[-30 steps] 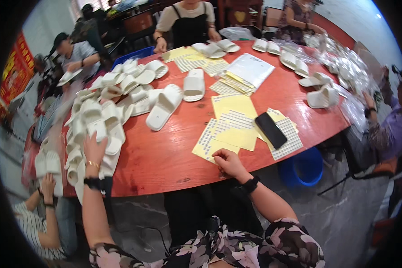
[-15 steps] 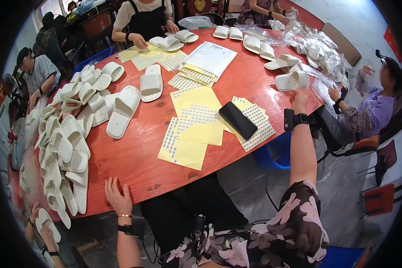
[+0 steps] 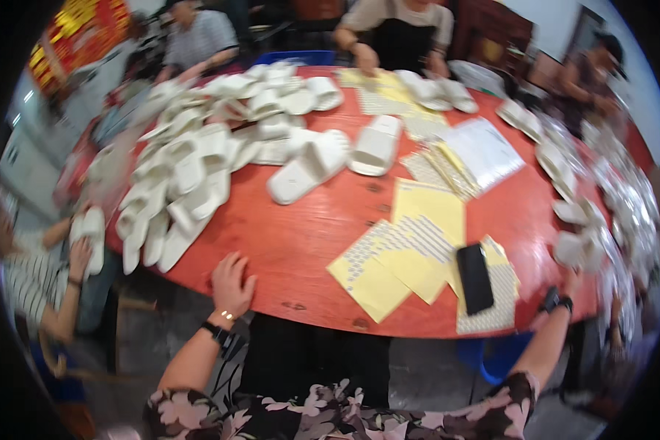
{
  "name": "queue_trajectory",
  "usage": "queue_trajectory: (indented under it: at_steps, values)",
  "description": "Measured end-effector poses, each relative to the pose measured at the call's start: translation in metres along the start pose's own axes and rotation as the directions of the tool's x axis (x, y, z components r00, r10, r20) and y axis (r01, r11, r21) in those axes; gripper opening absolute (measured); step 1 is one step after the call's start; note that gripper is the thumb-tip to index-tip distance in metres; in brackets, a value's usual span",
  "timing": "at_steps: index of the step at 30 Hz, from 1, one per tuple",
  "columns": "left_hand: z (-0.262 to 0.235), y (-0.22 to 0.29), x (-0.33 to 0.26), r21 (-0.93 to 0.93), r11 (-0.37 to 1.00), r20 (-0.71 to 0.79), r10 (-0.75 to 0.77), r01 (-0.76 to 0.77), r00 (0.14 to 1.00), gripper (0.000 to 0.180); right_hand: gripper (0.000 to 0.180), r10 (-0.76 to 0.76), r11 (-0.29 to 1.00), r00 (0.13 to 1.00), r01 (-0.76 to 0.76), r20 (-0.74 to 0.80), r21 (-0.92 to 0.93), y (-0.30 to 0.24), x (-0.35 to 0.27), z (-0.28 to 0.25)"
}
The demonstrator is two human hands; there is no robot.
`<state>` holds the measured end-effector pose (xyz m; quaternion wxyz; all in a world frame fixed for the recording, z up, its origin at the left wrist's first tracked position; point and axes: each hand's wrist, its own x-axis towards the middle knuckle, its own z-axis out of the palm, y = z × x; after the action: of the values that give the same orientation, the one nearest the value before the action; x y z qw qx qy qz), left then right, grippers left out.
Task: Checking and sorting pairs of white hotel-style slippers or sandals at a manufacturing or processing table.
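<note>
My left hand [image 3: 233, 284] lies on the near edge of the red table [image 3: 293, 242], its fingers spread and nothing in it. At the table's right side, my right hand [image 3: 572, 280] is up against a white slipper [image 3: 578, 251]; blur and the slipper hide its fingers, so I cannot make out a grip. A second white slipper [image 3: 579, 213] lies just beyond. In front of me are yellow sticker sheets [image 3: 429, 202], some partly peeled, and a black phone [image 3: 475, 279] rests on more sheets. Two single slippers [image 3: 376, 145] lie near the middle, beside the heap.
A large heap of white slippers [image 3: 198, 158] covers the left side. Clear plastic-wrapped items [image 3: 627, 198] crowd the right edge. A white plastic packet [image 3: 484, 150] lies toward the back. Co-workers sit around the table; one at left holds slippers [image 3: 89, 238]. A blue bin [image 3: 495, 356] stands below.
The view has swung to the left, shifting the table's things rightward in the picture. My left hand stays on the table edge; my right hand is still at the slippers on the right.
</note>
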<state>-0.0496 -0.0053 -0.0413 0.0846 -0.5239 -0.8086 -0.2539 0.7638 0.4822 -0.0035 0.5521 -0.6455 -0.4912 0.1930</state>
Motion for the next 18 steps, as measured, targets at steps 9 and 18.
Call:
queue_trajectory:
  at_steps: [9, 18]
  values:
    - [-0.041, -0.001, -0.005, 0.114, 0.984, 0.072, -0.148, 0.14, 0.986, 0.045, 0.046, -0.006, 0.987, 0.975, -0.03, 0.22, 0.159, -0.213, -0.121, 0.197]
    - [0.022, -0.001, 0.161, -0.063, 0.977, -0.109, -0.212, 0.206, 0.971, 0.062, 0.049, -0.019, 0.989, 0.996, 0.005, 0.092, 0.151, -0.334, -0.186, 0.183]
